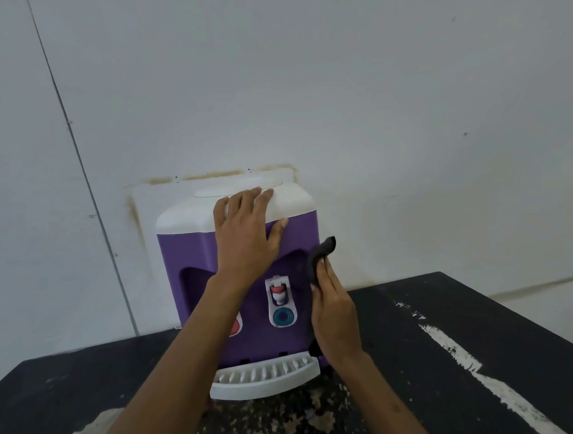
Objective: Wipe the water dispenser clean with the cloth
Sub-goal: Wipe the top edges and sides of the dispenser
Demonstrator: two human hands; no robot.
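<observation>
One white wall [380,90] backed the dark, scuffed surface [470,320]. The purple water dispenser [186,255] stood on it at the far edge, its white drip tray [266,378] facing near. The left hand [245,238] lay flat and spread over the white top, likely bracing the unit against the push of wiping. The right hand [335,312], fingers nearly straight and thumb hidden, pressed the dark cloth [319,255] to the dispenser's right front corner, the cloth's upper end curling free past the fingertips.
</observation>
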